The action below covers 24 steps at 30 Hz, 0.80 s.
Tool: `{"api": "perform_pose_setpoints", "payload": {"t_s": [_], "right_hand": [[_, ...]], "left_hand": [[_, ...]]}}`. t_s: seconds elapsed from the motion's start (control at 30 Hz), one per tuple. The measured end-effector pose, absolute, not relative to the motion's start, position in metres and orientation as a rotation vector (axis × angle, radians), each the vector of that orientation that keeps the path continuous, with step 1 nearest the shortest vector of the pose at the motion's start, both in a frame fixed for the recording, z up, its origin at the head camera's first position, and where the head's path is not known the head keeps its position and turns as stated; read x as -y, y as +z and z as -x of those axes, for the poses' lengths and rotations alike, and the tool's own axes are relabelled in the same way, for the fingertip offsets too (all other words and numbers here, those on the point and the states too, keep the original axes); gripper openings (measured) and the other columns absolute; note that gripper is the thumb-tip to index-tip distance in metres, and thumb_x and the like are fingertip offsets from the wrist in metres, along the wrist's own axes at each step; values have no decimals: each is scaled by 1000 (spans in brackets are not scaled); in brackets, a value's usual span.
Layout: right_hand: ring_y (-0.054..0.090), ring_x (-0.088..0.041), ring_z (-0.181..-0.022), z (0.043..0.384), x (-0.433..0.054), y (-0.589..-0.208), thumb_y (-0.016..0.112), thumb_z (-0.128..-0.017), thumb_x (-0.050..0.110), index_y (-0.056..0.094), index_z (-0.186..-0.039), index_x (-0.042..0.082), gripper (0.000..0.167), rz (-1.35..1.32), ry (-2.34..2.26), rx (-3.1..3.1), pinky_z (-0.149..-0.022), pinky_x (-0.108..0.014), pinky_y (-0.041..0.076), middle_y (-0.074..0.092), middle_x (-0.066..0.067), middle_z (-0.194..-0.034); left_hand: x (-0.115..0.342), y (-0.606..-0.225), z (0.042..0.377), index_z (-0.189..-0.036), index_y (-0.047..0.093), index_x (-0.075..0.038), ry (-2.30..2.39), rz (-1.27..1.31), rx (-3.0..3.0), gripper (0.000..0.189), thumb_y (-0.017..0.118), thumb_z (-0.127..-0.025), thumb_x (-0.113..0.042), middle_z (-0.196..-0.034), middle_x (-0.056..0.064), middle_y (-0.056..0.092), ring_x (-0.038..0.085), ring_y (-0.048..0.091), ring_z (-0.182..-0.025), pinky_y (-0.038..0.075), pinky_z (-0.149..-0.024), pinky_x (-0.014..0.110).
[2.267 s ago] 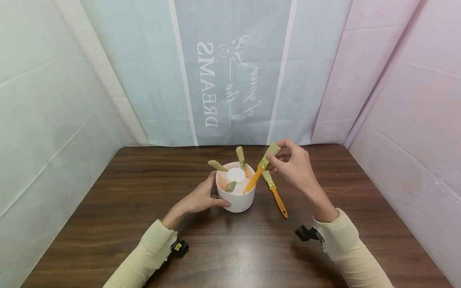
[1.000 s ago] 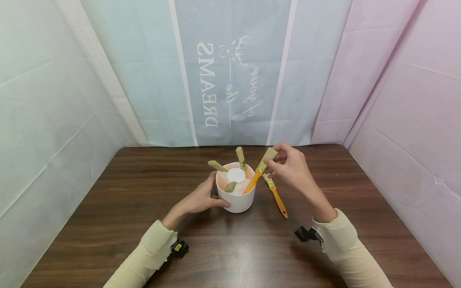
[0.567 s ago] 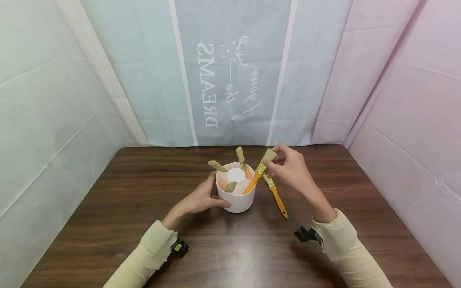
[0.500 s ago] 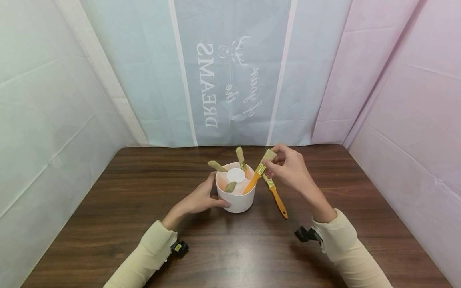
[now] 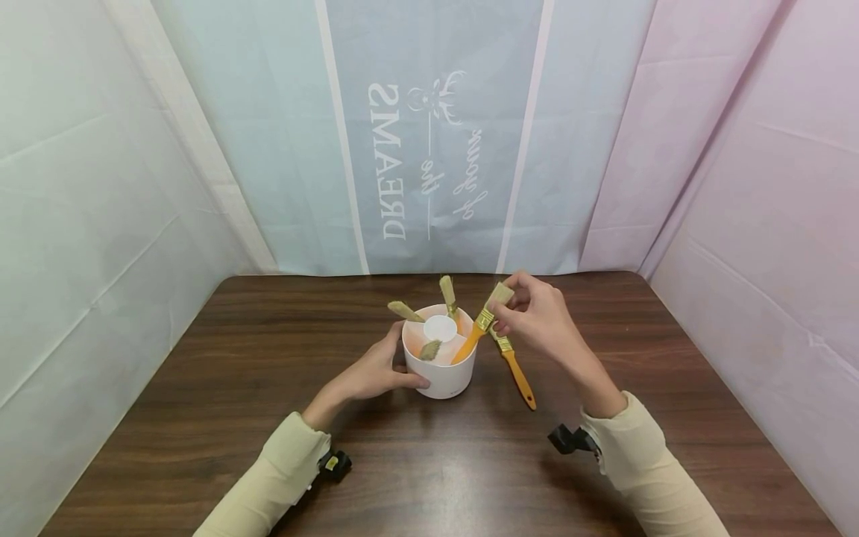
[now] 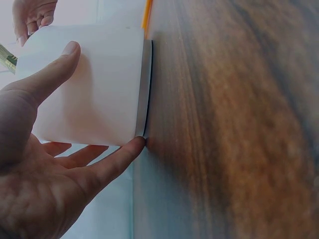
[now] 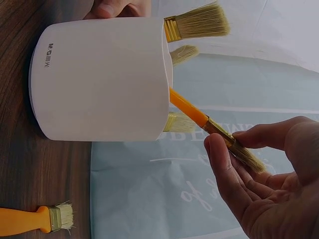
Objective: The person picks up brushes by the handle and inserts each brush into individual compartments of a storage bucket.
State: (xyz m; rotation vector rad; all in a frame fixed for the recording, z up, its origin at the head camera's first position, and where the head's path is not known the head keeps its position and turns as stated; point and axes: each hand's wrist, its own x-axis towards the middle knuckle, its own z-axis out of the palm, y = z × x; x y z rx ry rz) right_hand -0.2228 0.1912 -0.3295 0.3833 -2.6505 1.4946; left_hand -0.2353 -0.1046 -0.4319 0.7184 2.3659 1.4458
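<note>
My left hand (image 5: pixel 372 371) holds a white round desk organizer (image 5: pixel 443 382) from its left side, thumb in front and fingers round the back. In the left wrist view the organizer (image 6: pixel 107 99) stands on the table. My right hand (image 5: pixel 545 317) pinches a paintbrush (image 5: pixel 470 344) between thumb and fingers at its metal band and bristles. The orange handle points down into the organizer's right compartment, leaning on the rim; its lower end is hidden by the wall. Three other paintbrushes stand in it bristles up: one leaning left (image 5: pixel 406 310), one at the back (image 5: pixel 447 292), one in front (image 5: pixel 430 350).
Another orange-handled paintbrush (image 5: pixel 519 379) lies on the dark wooden table (image 5: pixel 429 477), right of the organizer and partly under my right hand. A light blue printed cloth (image 5: pixel 429 149) hangs behind the table's far edge, with pale cloth walls at both sides.
My right hand has moved slightly down and left, and the paintbrush it pinches has sunk a little lower into the organizer. The left hand and organizer stay in place.
</note>
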Motion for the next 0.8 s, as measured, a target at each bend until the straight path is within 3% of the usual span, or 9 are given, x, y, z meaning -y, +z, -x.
{"api": "perform_pose_setpoints", "payload": {"t_s": [0.2,0.5,0.8], "right_hand": [[76,-35,-72,223,-192,-331,71,-96,15,61,-116,3,25,-395,1501,2667,-60,-32,62,75,-19,-88],[75,-22,-67,223,-192,-332,71,-96,12,61,-118,1,27,-435,1497,2677,-60,-31,62,75,-17,-88],[76,-20,-67,223,-192,-332,72,-96,12,62,-116,2,24,-458,1484,2691,-61,-31,63,76,-16,-87]], "left_hand": [[105,-432,235,-162,15,-14,1443,-722,-2370,109,90,-82,-22,-161,11,37,26,47,-143,56,-104,43],[104,-432,236,-163,14,-14,1419,-713,-2391,111,90,-82,-24,-162,11,37,26,46,-145,55,-105,43],[104,-432,236,-162,15,-15,1420,-713,-2396,111,90,-82,-25,-161,11,37,26,46,-145,54,-105,44]]}}
